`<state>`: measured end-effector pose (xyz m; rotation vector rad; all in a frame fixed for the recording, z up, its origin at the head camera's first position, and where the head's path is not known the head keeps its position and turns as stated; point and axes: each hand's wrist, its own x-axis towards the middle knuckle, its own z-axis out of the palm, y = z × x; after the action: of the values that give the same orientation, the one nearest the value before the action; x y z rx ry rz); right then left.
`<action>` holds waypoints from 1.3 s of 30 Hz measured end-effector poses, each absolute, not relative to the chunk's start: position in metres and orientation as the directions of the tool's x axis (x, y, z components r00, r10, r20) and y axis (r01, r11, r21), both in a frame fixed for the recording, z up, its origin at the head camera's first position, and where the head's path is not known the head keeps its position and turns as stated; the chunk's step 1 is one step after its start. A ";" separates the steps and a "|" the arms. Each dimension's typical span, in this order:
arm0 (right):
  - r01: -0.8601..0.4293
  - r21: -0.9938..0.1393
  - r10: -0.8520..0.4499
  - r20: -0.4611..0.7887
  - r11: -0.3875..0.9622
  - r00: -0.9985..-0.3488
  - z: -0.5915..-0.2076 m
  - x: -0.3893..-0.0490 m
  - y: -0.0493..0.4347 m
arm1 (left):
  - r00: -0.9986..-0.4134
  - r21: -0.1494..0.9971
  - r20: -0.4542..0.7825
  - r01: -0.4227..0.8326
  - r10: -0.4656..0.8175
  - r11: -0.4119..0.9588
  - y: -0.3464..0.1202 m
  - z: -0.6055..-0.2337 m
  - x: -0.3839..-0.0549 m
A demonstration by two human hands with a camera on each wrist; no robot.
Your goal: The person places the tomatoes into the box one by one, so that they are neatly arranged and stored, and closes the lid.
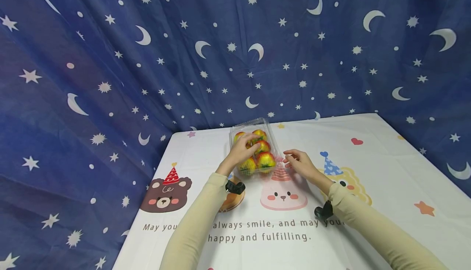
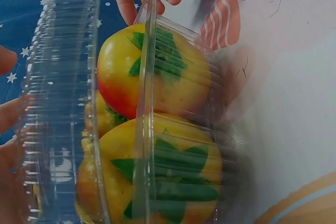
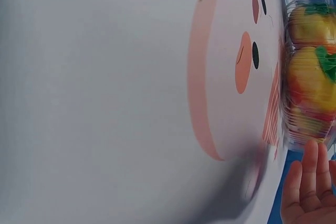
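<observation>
A clear plastic clamshell box (image 1: pixel 271 134) holds several yellow-red fruits (image 1: pixel 265 159) with green star-shaped leafy tops, persimmon-like in look. My left hand (image 1: pixel 241 150) lies over the top of the box, fingers spread. From the left wrist, its lid (image 2: pixel 58 108) stands ajar, with a gap between the lid's edge and the base rim (image 2: pixel 146 108). My left fingertips (image 2: pixel 8 119) show at the lid's outer side. Just right of the box is my right hand (image 1: pixel 299 163), fingers extended and loosely bent, holding nothing. In the right wrist view its fingertips (image 3: pixel 311 150) overlap the box's near end.
The box rests toward the back of a table with a white cloth (image 1: pixel 257 253) printed with cartoon animals and lettering. Behind the table hangs a blue curtain (image 1: pixel 235 77) with moons and stars. Black wrist straps (image 1: pixel 235 187) sit on both sleeves.
</observation>
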<state>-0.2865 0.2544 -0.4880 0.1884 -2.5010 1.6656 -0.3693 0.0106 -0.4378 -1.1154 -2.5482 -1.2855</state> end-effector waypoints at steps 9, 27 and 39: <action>-0.152 -0.918 -0.030 0.152 0.367 -0.988 -0.489 -0.288 0.254 | -0.725 0.618 0.377 0.660 0.576 0.427 0.012 -0.438 -0.367; -0.180 -0.932 -0.077 0.164 0.315 -0.983 -0.488 -0.286 0.254 | -0.745 0.580 0.312 0.641 0.589 0.503 0.018 -0.442 -0.366; -0.139 -0.920 -0.084 0.116 0.368 -0.990 -0.486 -0.284 0.251 | -0.732 0.511 0.298 0.665 0.613 0.545 0.019 -0.441 -0.364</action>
<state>-0.2838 0.2505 -0.4861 0.2088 -2.5573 1.7271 -0.3641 0.0192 -0.4414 -1.1137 -2.6866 -0.9432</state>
